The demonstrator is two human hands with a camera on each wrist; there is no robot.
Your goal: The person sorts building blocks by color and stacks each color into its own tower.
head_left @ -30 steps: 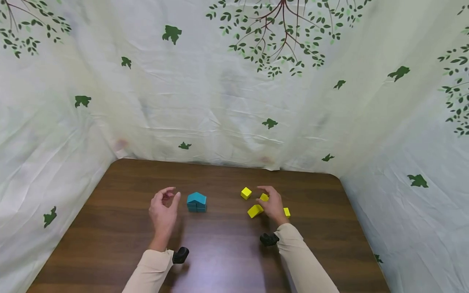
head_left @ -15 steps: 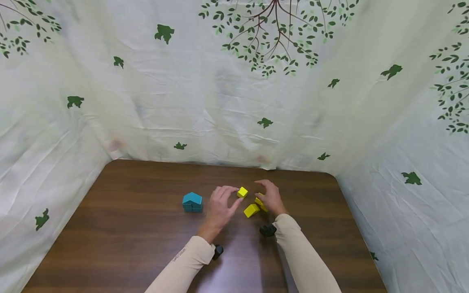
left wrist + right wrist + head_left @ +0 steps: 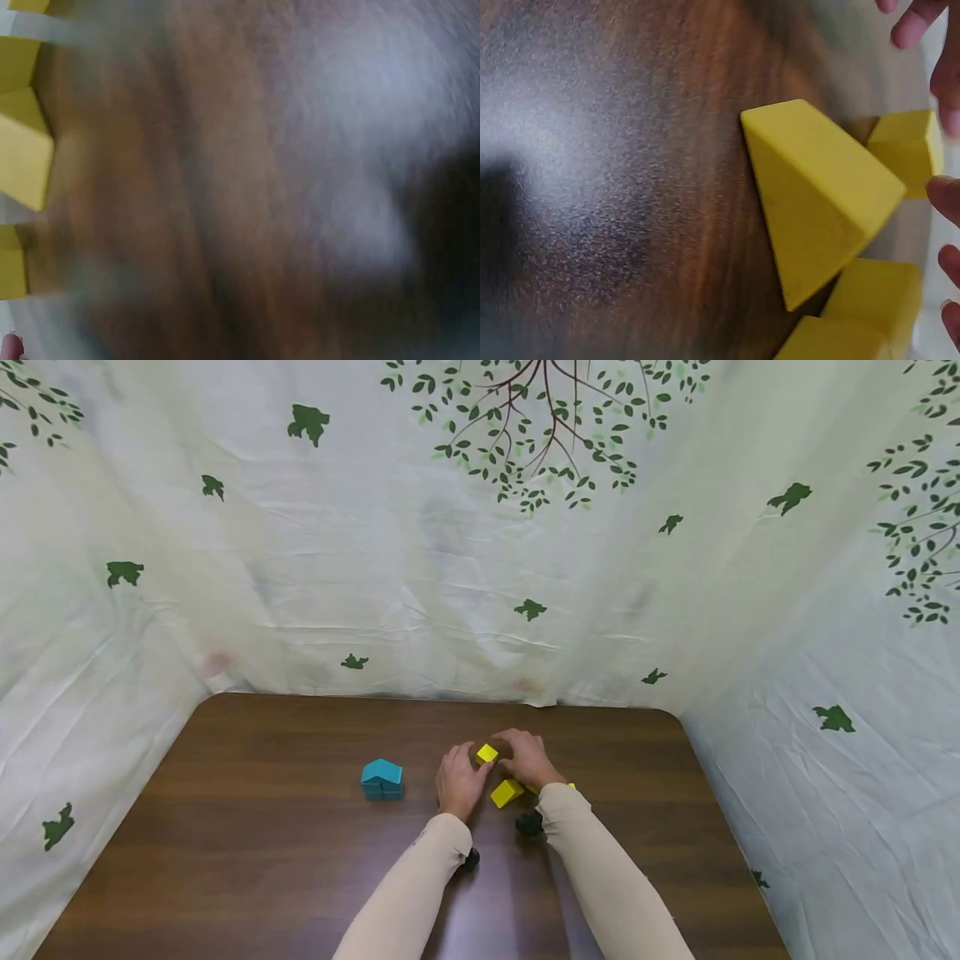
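A small yellow cube (image 3: 487,753) sits on the table between my two hands. My left hand (image 3: 459,783) is on its left side, with fingers bent loosely and the thumb near the cube's front edge. From the right, my right hand (image 3: 531,762) reaches towards the same cube, its fingers spread and lightly curved. In the right wrist view fingertips of both hands are close to the cube (image 3: 906,154); I cannot tell whether any touch it. A yellow triangular prism block (image 3: 507,792) lies just in front, large in the right wrist view.
More yellow blocks (image 3: 874,300) lie beneath the right hand and wrist, mostly hidden in the head view. To the left stands a stack of blue blocks (image 3: 382,779) with a roof-shaped top. A leaf-patterned white curtain (image 3: 420,568) encloses the brown table (image 3: 285,827).
My left hand has moved right, from beside the blue stack to the yellow cube. My right hand has shifted left over the yellow blocks towards the cube. The blue stack stays unchanged.
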